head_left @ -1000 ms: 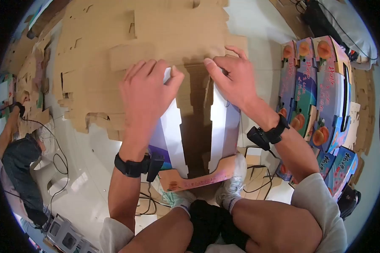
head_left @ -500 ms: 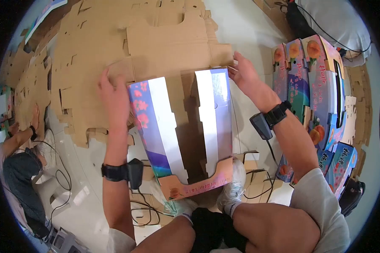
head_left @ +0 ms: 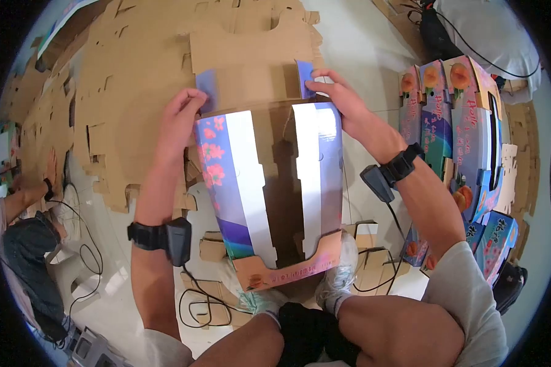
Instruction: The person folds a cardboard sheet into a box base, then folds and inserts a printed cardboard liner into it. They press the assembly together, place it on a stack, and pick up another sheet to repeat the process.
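Note:
A printed cardboard box (head_left: pixel 239 183) with pink flowers stands between my shoes, its top partly open down the middle. At its far end a brown flap (head_left: pixel 251 85) extends away, with a small blue side tab folded up at each edge. My left hand (head_left: pixel 187 110) pinches the left blue tab (head_left: pixel 207 85). The right blue tab (head_left: pixel 305 78) is between the thumb and fingers of my right hand (head_left: pixel 337 92). An orange printed flap (head_left: pixel 288 269) closes the near end of the box.
Flattened cardboard (head_left: pixel 134 92) lies beyond and left. Printed boxes (head_left: pixel 453 134) are grouped at the right. Another person's hand (head_left: pixel 52 165) rests on cardboard at the far left. Cables (head_left: pixel 208 306) lie near my feet.
Both blue side tabs at the far flap have been folded up. My hands have moved slightly and closed on them. The box has shifted a little to the right.

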The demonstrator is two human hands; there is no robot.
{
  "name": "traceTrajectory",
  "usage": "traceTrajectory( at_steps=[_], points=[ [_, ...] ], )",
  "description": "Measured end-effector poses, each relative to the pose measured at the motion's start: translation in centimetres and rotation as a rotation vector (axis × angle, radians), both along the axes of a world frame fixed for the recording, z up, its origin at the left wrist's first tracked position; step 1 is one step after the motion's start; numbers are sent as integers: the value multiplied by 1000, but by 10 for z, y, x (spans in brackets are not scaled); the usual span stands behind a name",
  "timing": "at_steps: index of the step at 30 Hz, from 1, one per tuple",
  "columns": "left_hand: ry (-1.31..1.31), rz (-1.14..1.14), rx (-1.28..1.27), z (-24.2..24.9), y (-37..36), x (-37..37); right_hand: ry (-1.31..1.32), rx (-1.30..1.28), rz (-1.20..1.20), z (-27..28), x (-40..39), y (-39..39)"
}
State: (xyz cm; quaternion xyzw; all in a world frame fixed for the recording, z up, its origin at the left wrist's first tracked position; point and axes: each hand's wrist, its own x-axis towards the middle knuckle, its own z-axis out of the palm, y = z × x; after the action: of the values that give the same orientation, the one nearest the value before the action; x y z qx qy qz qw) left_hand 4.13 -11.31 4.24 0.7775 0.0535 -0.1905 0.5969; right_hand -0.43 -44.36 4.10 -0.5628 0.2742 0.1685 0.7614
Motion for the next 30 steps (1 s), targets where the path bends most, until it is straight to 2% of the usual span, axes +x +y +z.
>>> traceTrajectory(
  at_steps=[2,5,7,11,12,14,16,17,20,23,26,29,30],
  points=[
    [152,25,-153,14,0,-1,-15,-72,2,18,-3,8],
    [10,299,-284,53,-36,-26,-144,-81,21,28,-9,12],
    [39,223,-316,51,-27,-30,-234,-17,41,27,-15,15],
    [84,171,-480,20,7,-33,-215,84,-109,18,-31,10],
    [103,160,-517,22,8,-36,-210,155,-170,18,-38,12],
    [159,126,-552,56,-5,-46,-221,288,-223,16,-47,12],
    [52,50,-486,39,1,-47,-250,415,-211,8,-55,7],
    [-1,11,-451,31,7,-46,-335,282,-145,-9,-58,2],
    [83,-165,-322,45,17,-42,-218,261,25,19,-75,-6],
    [146,-200,-288,50,18,-42,-90,438,-126,23,-93,3],
    [133,-147,-237,36,26,-38,-226,47,143,-32,-124,-5],
    [101,-57,-269,39,31,-47,-27,3,23,-28,-141,8],
    [83,-24,-264,41,30,-52,-78,-25,70,-26,-139,8]
  ],
)
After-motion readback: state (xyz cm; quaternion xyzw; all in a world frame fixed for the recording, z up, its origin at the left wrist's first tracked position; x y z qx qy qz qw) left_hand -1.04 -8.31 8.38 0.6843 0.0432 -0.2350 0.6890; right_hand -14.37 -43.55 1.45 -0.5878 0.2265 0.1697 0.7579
